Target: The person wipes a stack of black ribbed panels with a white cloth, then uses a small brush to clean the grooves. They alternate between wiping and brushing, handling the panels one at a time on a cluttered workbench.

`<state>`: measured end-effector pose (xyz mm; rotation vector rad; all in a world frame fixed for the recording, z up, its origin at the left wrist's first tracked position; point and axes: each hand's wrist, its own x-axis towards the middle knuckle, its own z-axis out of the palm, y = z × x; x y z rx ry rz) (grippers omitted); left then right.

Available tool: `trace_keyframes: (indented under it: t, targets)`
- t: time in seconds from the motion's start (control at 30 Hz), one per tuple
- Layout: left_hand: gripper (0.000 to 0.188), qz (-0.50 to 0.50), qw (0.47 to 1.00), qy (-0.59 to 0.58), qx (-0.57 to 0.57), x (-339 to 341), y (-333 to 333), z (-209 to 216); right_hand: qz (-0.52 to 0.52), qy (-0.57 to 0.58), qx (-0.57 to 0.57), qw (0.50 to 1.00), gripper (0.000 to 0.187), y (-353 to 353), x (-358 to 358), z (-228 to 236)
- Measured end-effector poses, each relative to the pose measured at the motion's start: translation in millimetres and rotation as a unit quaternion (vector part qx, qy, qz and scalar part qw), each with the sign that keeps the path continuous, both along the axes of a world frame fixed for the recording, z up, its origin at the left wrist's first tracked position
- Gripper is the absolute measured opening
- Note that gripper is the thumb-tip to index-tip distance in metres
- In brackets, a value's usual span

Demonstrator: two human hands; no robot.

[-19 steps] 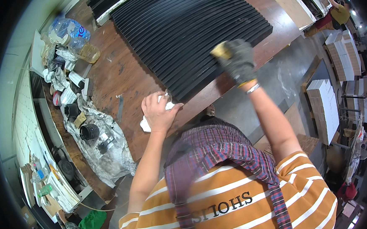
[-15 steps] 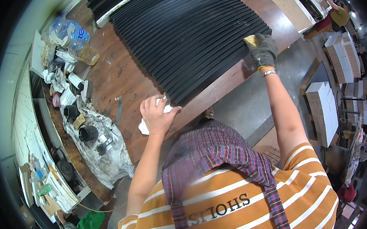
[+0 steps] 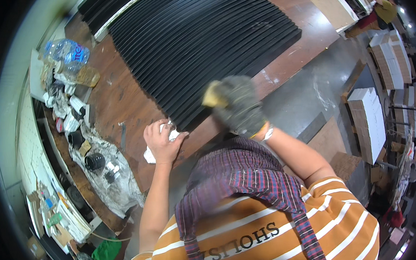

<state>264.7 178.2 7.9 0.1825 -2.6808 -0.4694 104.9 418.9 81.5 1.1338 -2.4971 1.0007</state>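
A row of long black ridged strips lies packed side by side on the brown tabletop. My left hand, bare, rests at the strips' near left corner, its fingers curled round a crumpled white cloth. In a dark grey work glove, my right hand is over the near edge of the strips, smeared by motion. It grips a small yellow sponge-like pad, which sticks out on its left side. Whether the pad touches the strips I cannot tell.
Plastic bottles and crumpled scraps stand along the table's left side. Below them, a black round cup sits on a stained sheet. More black strips lie at the far left. Stacked white-and-brown boards stand on the right, with another person beyond.
My right hand has swept left and nearer along the strips' front edge, from their right end, with the yellow pad in it. My left hand keeps its place by the corner.
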Motion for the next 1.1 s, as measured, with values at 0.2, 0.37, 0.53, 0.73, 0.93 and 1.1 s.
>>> trace_keyframes:
  t: [0.2,0.37,0.53,0.73,0.93,1.1]
  targets:
    - [0.047,0.011,0.999,0.014,-0.027,-1.5,-0.5,-5.7,0.120,0.015,-0.039,0.992,0.049,-35.2,24.1,0.1]
    - [0.048,0.015,0.999,0.012,-0.029,-0.4,-0.4,-8.1,0.131,-0.011,0.024,0.991,0.050,-38.9,26.6,-4.0]
    - [0.046,0.023,1.000,-0.008,-0.010,2.6,-0.6,-8.8,0.062,-0.003,0.032,0.998,0.051,-17.1,0.4,-0.8]
    - [0.041,0.030,0.999,-0.013,-0.011,0.5,0.2,-8.3,0.171,-0.045,0.038,0.983,0.050,-47.2,32.0,-11.3]
    - [0.046,0.027,1.000,-0.014,-0.006,1.7,3.2,-5.3,0.029,0.006,0.036,0.999,0.047,45.0,-78.6,-18.1]
    - [0.048,0.027,0.999,-0.019,0.002,0.5,4.3,-3.7,-0.160,0.114,0.051,0.979,0.047,139.9,-207.1,-26.1]
